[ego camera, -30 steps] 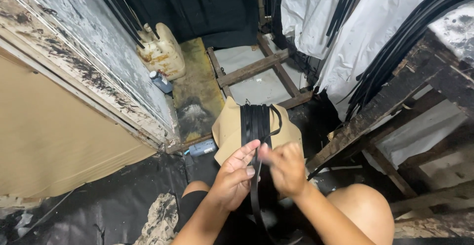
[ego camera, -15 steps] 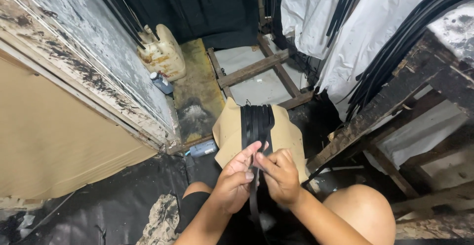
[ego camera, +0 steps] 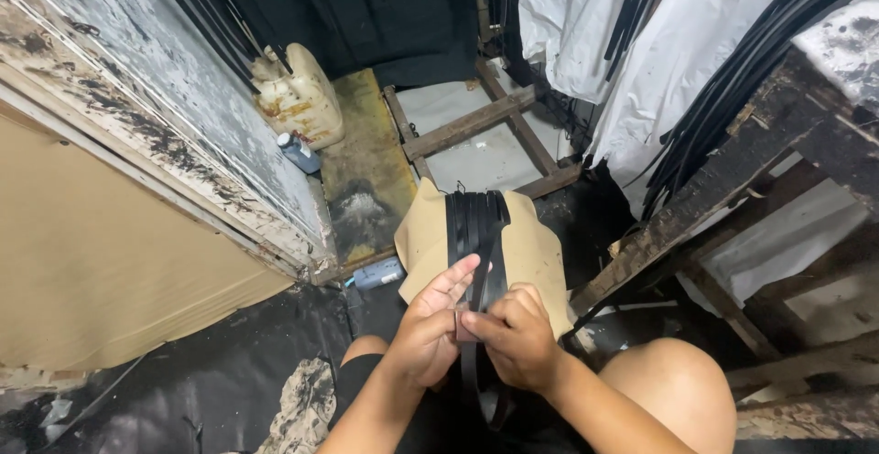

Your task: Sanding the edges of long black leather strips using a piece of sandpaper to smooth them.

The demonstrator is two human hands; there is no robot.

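Standing by the grey wall, a stained plastic jug (ego camera: 295, 97), contents not visible; beside it, a small blue bottle (ego camera: 298, 152). Draped over the tan board (ego camera: 536, 248), a bundle of black strips (ego camera: 476, 225), hemmed by wooden frames. Pinching one strip over the lap: left hand (ego camera: 426, 330), right hand (ego camera: 517, 335).

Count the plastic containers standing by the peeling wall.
2: a stained cream plastic jug against the peeling wall, and a small blue-grey bottle just in front of it. More may be hidden.
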